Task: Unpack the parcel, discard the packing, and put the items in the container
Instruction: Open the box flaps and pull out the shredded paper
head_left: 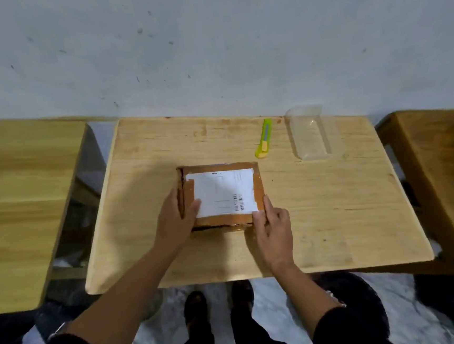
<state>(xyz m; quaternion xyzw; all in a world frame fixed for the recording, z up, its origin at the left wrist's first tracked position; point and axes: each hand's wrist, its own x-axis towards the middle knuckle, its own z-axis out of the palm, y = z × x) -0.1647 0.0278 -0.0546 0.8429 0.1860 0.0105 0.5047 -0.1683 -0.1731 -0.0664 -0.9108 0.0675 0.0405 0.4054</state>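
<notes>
Parcel (222, 197) flanked: left hand (176, 220), right hand (273, 232) gripping near corners.

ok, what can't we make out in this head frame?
- Parcel contents: box closed, nothing inside visible.
- Shipping label text: blurred, too small.
- Parcel's near-left corner: covered by left hand.
- Clear container: looks empty, too faint to confirm.
- Utility knife blade: too small to tell.

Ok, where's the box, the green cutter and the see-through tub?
box (223, 192): head view, on its white label.
green cutter (264, 137): head view, middle of its handle.
see-through tub (310, 134): head view, its clear floor.
</notes>
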